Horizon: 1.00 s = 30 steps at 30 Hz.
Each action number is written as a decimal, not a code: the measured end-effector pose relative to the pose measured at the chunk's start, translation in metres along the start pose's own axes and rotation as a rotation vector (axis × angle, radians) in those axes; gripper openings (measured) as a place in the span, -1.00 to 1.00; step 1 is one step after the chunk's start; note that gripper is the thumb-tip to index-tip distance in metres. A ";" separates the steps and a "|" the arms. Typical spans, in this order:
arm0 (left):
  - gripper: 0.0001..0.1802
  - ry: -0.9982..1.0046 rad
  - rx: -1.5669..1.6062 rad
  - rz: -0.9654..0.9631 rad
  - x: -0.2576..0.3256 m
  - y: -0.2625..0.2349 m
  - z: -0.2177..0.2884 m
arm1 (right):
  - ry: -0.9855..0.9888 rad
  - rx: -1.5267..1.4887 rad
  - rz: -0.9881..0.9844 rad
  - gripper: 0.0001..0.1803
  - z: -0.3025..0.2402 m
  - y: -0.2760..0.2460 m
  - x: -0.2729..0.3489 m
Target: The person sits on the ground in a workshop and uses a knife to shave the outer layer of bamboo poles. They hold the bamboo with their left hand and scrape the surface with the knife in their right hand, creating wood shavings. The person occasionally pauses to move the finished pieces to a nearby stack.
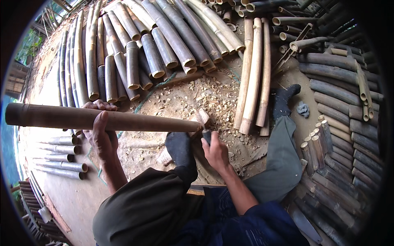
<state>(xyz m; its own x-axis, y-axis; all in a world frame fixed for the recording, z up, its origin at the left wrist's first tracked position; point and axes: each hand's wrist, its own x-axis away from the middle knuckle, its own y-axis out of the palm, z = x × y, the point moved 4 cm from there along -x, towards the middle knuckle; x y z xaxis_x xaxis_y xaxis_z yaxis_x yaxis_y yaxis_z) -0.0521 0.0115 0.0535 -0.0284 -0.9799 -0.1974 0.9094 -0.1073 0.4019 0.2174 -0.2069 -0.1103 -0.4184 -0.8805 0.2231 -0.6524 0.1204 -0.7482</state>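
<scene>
We see no containers, only stacked bamboo poles [164,45] ringing a chip-strewn floor [193,98]. Our left hand [98,131] wraps a long brown bamboo pole [102,119] held level across the left knee. Our right hand [215,151] grips a blade handle [206,135] at the pole's right end.

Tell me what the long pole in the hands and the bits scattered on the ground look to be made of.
Pole: bamboo by the look, a brown matt tube with a hollow open end like the stacked culms. Bits: pale raw chips, likely bamboo shavings.
</scene>
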 end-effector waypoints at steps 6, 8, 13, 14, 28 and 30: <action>-0.56 0.033 -0.030 0.555 0.004 -0.036 -0.009 | 0.006 -0.092 -0.038 -0.59 -0.022 -0.015 -0.007; -0.55 0.012 -0.100 0.563 0.002 -0.038 -0.012 | -0.108 -0.162 0.073 -0.63 -0.048 -0.039 -0.002; -0.54 0.006 -0.177 0.617 -0.002 -0.034 -0.014 | -0.294 -0.275 0.308 -0.66 -0.047 -0.035 0.007; -0.53 0.027 -0.157 0.605 -0.003 -0.032 -0.014 | -0.168 -0.208 0.195 -0.64 -0.028 -0.010 0.003; -0.55 -0.035 -0.019 0.341 -0.003 -0.038 -0.013 | -0.006 0.117 -0.044 -0.63 -0.004 0.011 -0.015; -0.56 0.009 -0.008 0.285 -0.013 -0.035 -0.011 | -0.049 -0.034 -0.015 -0.63 -0.012 -0.002 -0.025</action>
<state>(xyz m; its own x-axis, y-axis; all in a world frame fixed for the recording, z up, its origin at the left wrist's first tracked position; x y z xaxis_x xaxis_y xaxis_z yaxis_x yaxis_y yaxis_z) -0.0795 0.0300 0.0324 0.2325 -0.9688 -0.0857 0.8835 0.1736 0.4350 0.2220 -0.1797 -0.1072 -0.3779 -0.9034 0.2026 -0.6799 0.1223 -0.7230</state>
